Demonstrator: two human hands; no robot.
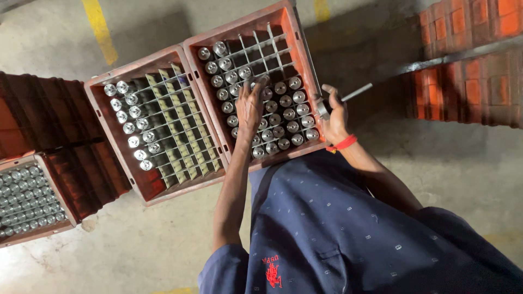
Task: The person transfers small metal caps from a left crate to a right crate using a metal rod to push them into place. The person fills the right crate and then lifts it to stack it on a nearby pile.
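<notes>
My left hand lies palm-down inside the right-hand crate, fingers spread and released, fingertips touching the tops of the metal cylinders near the middle rows. It grips nothing. My right hand sits at that crate's right rim, clenched around a single metal rod whose shaft points out to the right, clear of the crate, with its wider round end at my thumb. A red band circles that wrist.

The cylinders are short, silver, round-topped pieces standing upright, one to a cell, in a grey divider grid. They fill the near and left cells of the crate; the far right cells stand vacant.

A second orange crate touches the first along its left wall. It holds cylinders in its left two columns only; the remaining cells show bare dividers. A third crate, lower left, is full.

Open concrete floor lies near my left elbow and to the right of my right hand. Stacked orange crates stand well apart at upper right.
</notes>
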